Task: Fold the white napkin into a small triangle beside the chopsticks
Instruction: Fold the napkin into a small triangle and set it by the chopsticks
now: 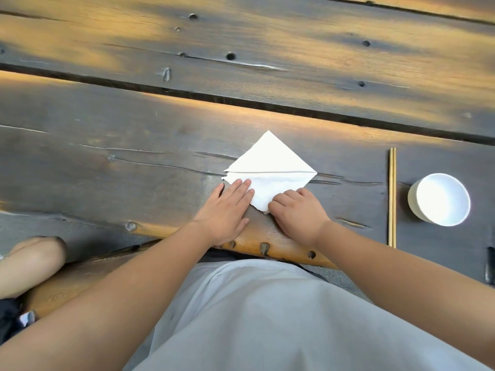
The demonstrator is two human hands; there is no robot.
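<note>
White napkin (269, 167) lies as a diamond on the dark plank table (107, 162), both hands on its near half.

The napkin is thin, soft paper; its far half is a smooth, crisp triangle pointing away from the person, its near half rumpled and pointing back toward them, with a straight crease running left to right across its widest part. The left hand (227, 210) lies flat and spread, fingertips pressing the near-left edge. The right hand (297, 212) is curled, fingers bent onto the near-right edge; whether it pinches the paper I cannot tell. To the right, well apart, slim wooden chopsticks (392, 196) lie side by side, pointing away, beside a round white bowl (439, 199). The table is worn, knotted wood.
</note>
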